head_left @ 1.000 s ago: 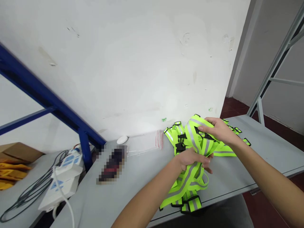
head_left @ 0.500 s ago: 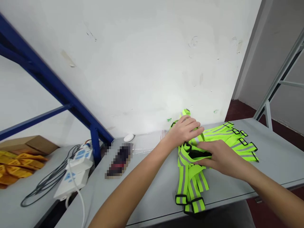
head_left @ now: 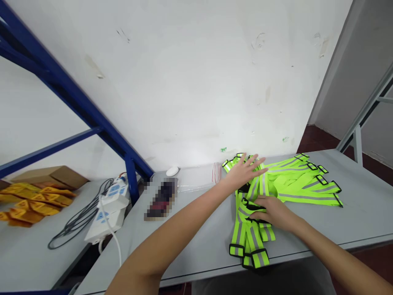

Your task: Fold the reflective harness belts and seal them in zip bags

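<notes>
A neon yellow-green reflective strap vest [head_left: 250,237] with grey bands and black edging lies on the grey table [head_left: 196,246], its ends hanging near the front edge. My left hand [head_left: 244,172] rests flat on its far part, fingers spread open. My right hand [head_left: 272,213] presses down on the vest's middle, fingers flat over a black buckle area. More neon straps [head_left: 307,186] fan out to the right, beside my hands.
A clear plastic bag [head_left: 196,182] lies by the wall, with a small white oval object [head_left: 172,171] and a blurred dark item [head_left: 161,198] left of it. Further left sit white power strips [head_left: 107,209] with cables, a blue rack post [head_left: 132,184], and yellow items [head_left: 27,203].
The vest was held bunched above the table a second ago; it now lies pressed flat. My left hand moved to its far end and opened, while my right hand came down on its middle.
</notes>
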Action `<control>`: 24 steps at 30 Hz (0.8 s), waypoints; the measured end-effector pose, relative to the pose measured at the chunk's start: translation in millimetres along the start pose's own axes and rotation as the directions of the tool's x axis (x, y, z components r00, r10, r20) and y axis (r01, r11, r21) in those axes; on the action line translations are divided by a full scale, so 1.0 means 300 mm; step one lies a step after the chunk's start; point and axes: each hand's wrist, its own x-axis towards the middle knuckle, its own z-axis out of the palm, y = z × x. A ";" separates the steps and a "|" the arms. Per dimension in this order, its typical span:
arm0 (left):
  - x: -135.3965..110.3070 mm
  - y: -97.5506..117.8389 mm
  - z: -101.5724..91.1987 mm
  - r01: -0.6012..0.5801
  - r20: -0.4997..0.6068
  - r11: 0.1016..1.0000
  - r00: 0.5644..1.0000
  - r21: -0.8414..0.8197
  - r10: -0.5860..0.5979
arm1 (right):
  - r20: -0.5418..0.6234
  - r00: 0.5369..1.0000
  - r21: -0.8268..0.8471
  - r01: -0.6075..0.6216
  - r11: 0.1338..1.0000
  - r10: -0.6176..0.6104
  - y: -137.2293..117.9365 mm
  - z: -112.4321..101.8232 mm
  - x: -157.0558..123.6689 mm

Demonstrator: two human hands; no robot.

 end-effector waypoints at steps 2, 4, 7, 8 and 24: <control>-0.067 0.027 -0.055 0.102 -0.035 0.995 0.994 0.007 -0.102 | -0.005 1.000 0.056 -0.016 0.998 0.016 0.010 0.007 0.002; -0.150 0.069 -0.097 0.170 -0.067 0.981 0.982 -0.098 -0.177 | -0.009 1.000 0.096 -0.016 0.995 0.017 0.019 0.009 0.004; -0.273 0.145 -0.091 0.193 0.005 0.931 0.980 -0.311 -0.201 | 0.009 1.000 0.161 -0.025 0.987 0.024 0.033 0.010 0.008; -0.305 0.167 -0.071 0.173 0.041 0.930 0.985 -0.323 -0.169 | 0.022 0.999 0.187 -0.030 0.982 0.027 0.037 0.008 0.010; -0.217 0.150 -0.023 0.100 -0.205 0.961 0.966 -0.258 -0.156 | 0.120 0.975 0.519 -0.224 0.825 0.189 -0.006 -0.188 0.086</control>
